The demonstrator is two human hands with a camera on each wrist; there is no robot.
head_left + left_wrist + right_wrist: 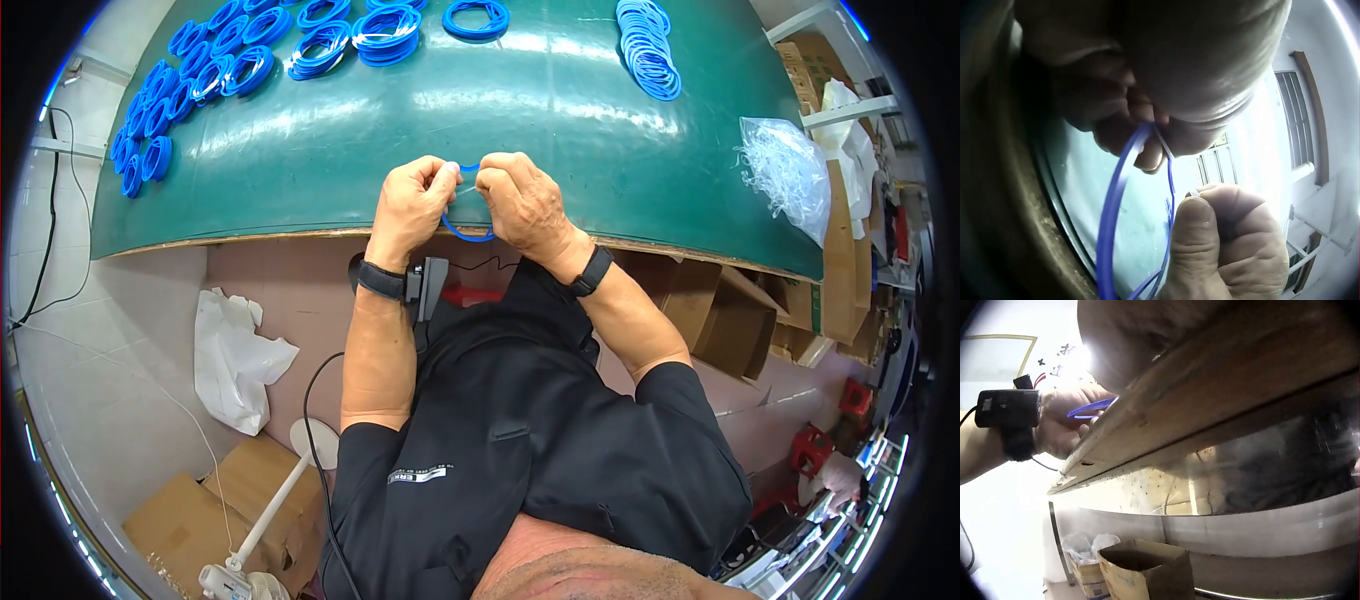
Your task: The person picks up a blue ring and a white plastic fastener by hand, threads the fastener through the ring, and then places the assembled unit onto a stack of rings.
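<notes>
A blue coiled ring of thin tubing or cord [468,237] is held upright between the two hands, over the front edge of the table. My left hand [412,205] pinches its upper part between thumb and fingers. A thin pale strip [1164,142] comes out from the left fingers beside the blue loop [1113,212]. My right hand [530,208] is close beside the left, thumb and forefinger pressed together with a small pale end showing between them. In the right wrist view, the blue ring [1091,411] shows at the left hand, partly hidden by the wooden table edge.
Many blue coils [250,70] lie in rows at the back left of the green table [400,130]. An overlapping row of blue rings [650,50] lies at the back right. A clear bag of thin white strips [785,175] rests at the right edge. Cardboard boxes [735,320] stand below.
</notes>
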